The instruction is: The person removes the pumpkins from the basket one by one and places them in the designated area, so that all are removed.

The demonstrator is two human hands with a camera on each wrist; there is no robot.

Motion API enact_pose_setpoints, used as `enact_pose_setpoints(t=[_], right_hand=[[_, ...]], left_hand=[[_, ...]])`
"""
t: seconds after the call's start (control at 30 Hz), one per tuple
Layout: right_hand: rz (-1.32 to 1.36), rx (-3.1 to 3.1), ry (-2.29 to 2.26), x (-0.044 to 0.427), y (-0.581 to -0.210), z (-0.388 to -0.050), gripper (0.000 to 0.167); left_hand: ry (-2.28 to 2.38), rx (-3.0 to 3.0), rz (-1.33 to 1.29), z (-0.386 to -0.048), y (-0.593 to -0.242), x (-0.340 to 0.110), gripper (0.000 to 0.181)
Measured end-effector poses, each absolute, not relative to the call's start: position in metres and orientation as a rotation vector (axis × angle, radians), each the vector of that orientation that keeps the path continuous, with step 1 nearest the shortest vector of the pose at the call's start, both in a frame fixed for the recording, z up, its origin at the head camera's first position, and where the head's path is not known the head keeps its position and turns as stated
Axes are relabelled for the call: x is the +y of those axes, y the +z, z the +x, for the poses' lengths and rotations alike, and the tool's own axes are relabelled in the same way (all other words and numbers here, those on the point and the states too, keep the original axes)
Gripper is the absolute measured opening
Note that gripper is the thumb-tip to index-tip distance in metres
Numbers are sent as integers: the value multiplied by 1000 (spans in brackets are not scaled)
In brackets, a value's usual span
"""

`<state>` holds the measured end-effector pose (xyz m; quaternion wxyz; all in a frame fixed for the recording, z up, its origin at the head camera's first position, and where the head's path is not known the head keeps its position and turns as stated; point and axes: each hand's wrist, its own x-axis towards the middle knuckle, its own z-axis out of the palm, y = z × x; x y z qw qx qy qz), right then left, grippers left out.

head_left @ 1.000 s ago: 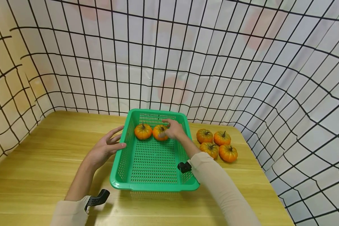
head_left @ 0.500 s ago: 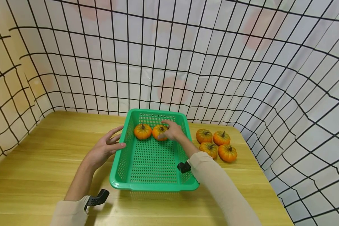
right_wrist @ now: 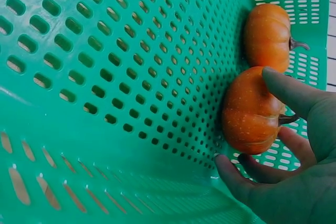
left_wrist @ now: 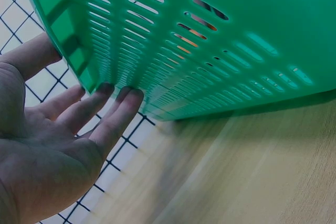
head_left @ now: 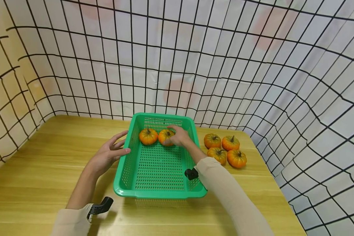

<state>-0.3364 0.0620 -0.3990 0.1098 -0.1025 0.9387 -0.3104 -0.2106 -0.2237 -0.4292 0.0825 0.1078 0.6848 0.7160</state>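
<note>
A green perforated plastic basket (head_left: 162,170) stands on the table with two small orange pumpkins side by side at its far end. My right hand (head_left: 179,136) reaches inside and holds the right-hand pumpkin (right_wrist: 252,111), thumb on one side and fingers round the other. The left-hand pumpkin (head_left: 148,136) sits against it, stem up. At the basket's left side is my left hand (head_left: 107,156), its fingers loosely extended along the outer wall. In the left wrist view its fingertips (left_wrist: 134,97) touch the basket wall and the thumb is at the rim.
Right of the basket, several more small pumpkins (head_left: 225,150) stand in a tight cluster on the wooden table (head_left: 62,157). A white cloth with a black grid (head_left: 153,59) hangs behind the table and along its sides.
The head view has shifted very slightly. Both hands, the basket and the pumpkins keep their places relative to one another.
</note>
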Motion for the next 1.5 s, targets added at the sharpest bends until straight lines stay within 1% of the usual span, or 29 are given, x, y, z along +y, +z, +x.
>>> enact_pose_setpoints(t=[0.37,0.63,1.5], right_hand=[[-296,2729,-916,62,-401,-336,80],[-280,2733,-922,62,-401,-334,76],[-224,2738,-950,60,-398,-333,77]], left_hand=[[2152,2026,329,-211,-428,-224,82],[2142,2036,337,-210,-428,-224,81],[2115,2049,334,-208,-427,-224,81]])
